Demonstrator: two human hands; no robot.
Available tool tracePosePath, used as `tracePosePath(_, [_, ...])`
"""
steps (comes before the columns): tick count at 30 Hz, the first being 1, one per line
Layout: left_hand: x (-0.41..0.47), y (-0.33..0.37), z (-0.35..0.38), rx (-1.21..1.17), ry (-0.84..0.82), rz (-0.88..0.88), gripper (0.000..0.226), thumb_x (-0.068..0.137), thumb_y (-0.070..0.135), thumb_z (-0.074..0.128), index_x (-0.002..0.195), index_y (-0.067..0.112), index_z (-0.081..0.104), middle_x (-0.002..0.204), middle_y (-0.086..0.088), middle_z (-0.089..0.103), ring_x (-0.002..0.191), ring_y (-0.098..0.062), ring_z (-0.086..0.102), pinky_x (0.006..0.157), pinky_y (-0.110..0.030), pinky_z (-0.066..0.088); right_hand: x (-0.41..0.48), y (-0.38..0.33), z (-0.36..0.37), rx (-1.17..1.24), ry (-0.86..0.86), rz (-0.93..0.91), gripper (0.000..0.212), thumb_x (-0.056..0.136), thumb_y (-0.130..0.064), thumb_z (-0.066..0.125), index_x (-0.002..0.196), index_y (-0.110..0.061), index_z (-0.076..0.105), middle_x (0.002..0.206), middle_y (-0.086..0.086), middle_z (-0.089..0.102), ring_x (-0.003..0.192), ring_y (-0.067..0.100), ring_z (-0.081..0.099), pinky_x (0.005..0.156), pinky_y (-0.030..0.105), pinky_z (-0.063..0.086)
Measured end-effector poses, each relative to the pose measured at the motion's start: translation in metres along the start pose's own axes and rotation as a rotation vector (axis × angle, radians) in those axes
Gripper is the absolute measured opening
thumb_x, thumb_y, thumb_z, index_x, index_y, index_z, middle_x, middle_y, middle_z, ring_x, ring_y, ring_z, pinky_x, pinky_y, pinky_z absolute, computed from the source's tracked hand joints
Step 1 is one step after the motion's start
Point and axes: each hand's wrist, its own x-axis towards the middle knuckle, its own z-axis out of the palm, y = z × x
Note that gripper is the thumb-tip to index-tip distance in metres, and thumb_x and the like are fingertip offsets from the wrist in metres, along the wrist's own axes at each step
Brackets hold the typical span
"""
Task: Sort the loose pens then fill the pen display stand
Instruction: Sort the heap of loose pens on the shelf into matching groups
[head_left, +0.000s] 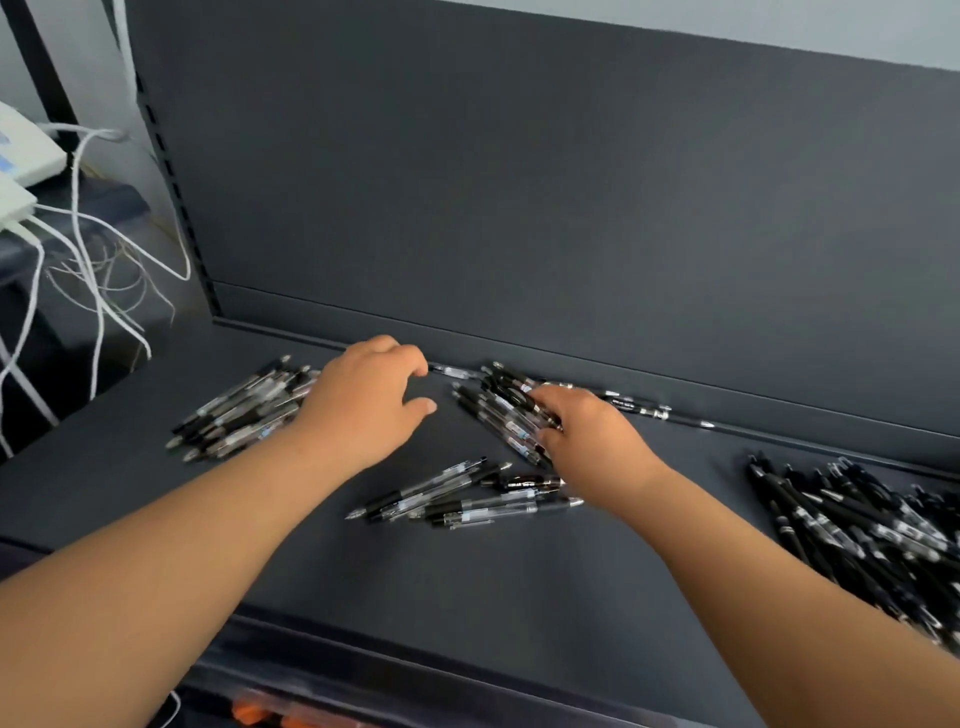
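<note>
Right hand (587, 441) is down in the middle pen cluster (498, 410) at the back of the shelf (467, 582), fingers (558, 402) curled round a few pens. Left hand (363, 405) hovers beside the left pen pile (244, 410), loosely bent, holding nothing.

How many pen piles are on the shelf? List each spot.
4: left pile by the left hand, rear pile under the right hand, small front pile, big right pile cut off by frame; strays behind.

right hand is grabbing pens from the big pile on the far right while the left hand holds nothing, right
No: the head view shows the right hand grabbing pens from the middle pile, not the big pile at far right. The left hand holds nothing.
</note>
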Motion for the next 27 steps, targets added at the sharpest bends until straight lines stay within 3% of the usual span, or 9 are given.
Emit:
tracePosePath(5, [0.004,0.061,0.022,-0.026,-0.054,0.207,0.044,0.089,0.04,0.06,0.129,0.024,0.052,0.131,0.006,0.051,0.122,-0.017,0.043,0.099,-0.031,0.035,-0.023,0.061,-0.022,-0.231,0.108,0.111,0.042,0.088,-0.005,0.05,0.127,-0.02,0.052,0.119,0.008,0.056,0.106,0.028,0.056,0.081,0.032,0.047])
tracePosePath(9, [0.008,0.098,0.042,-0.041,-0.096,0.288,0.047,0.088,0.041,0.06,0.132,0.025,0.05,0.136,0.007,0.049,0.127,-0.017,0.039,0.104,-0.032,0.033,-0.051,0.103,-0.048,-0.346,0.162,0.227,0.044,0.087,-0.003,0.049,0.127,-0.021,0.051,0.108,0.007,0.054,0.103,0.028,0.055,0.071,0.028,0.038])
tracePosePath(14, [0.009,0.132,0.062,-0.029,-0.134,0.333,0.049,0.088,0.043,0.059,0.132,0.025,0.05,0.137,0.007,0.048,0.128,-0.017,0.039,0.104,-0.032,0.034,-0.086,0.147,-0.078,-0.429,0.197,0.4,0.036,0.086,-0.004,0.048,0.12,-0.015,0.052,0.111,0.009,0.053,0.106,0.031,0.049,0.074,0.031,0.037])
tracePosePath(17, [0.008,0.144,0.069,-0.023,-0.143,0.346,0.048,0.088,0.044,0.058,0.132,0.025,0.05,0.135,0.007,0.048,0.127,-0.016,0.039,0.103,-0.031,0.035,-0.101,0.162,-0.082,-0.463,0.153,0.448,0.031,0.093,-0.018,0.049,0.124,-0.017,0.05,0.119,0.009,0.053,0.112,0.032,0.046,0.085,0.037,0.044])
tracePosePath(21, [0.006,0.152,0.073,-0.027,-0.142,0.342,0.048,0.087,0.046,0.06,0.129,0.025,0.052,0.132,0.007,0.05,0.125,-0.016,0.041,0.101,-0.032,0.037,-0.112,0.168,-0.074,-0.469,0.043,0.469,0.041,0.099,-0.037,0.039,0.138,-0.027,0.04,0.138,0.0,0.045,0.13,0.028,0.037,0.104,0.042,0.032])
tracePosePath(27, [0.004,0.146,0.067,-0.013,-0.132,0.318,0.047,0.088,0.043,0.058,0.131,0.025,0.05,0.134,0.007,0.048,0.127,-0.016,0.039,0.102,-0.03,0.035,-0.107,0.155,-0.069,-0.495,0.086,0.385,0.045,0.099,-0.044,0.036,0.141,-0.028,0.034,0.144,-0.004,0.037,0.137,0.023,0.029,0.11,0.042,0.023])
